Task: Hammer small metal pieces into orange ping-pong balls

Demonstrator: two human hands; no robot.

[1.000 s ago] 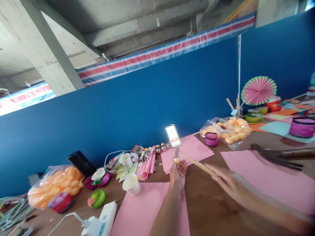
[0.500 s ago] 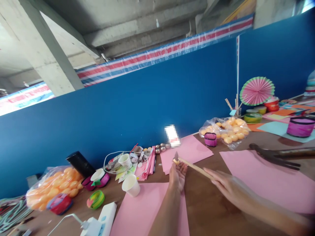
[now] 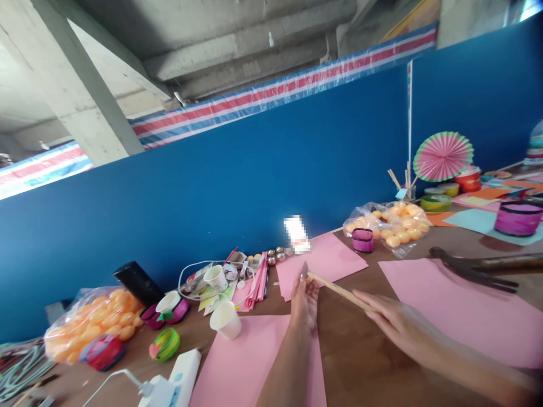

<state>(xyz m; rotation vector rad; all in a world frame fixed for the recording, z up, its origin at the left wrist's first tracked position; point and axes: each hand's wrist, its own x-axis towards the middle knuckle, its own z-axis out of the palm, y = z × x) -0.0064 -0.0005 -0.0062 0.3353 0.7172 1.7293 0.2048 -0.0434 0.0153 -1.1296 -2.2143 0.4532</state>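
Note:
My right hand [image 3: 394, 316] is closed round the pale wooden handle [image 3: 339, 290] of what looks like a small hammer. The handle slants up to the left, ending at a small grey pointed head [image 3: 304, 269]. My left hand [image 3: 304, 305] is at that end, its fingers curled about the head and covering its lower part. Beneath my left forearm lies a sheet of pink paper [image 3: 250, 362], with a white paper cup [image 3: 225, 320] standing at its upper edge. Another pink sheet [image 3: 339, 257] lies just beyond my fingers.
To the right, a dark claw-like metal tool [image 3: 470, 268] lies on a pink sheet [image 3: 458, 316]. Bags of orange balls [image 3: 403, 226] sit along the blue partition [image 3: 254, 186]. A power strip [image 3: 186, 370] is at front left. A purple ring-shaped piece [image 3: 362, 241] stands behind.
My left fingers have closed in more on the head, and the golden bit seen by the fingertips is now covered. The right hand and handle are almost unchanged.

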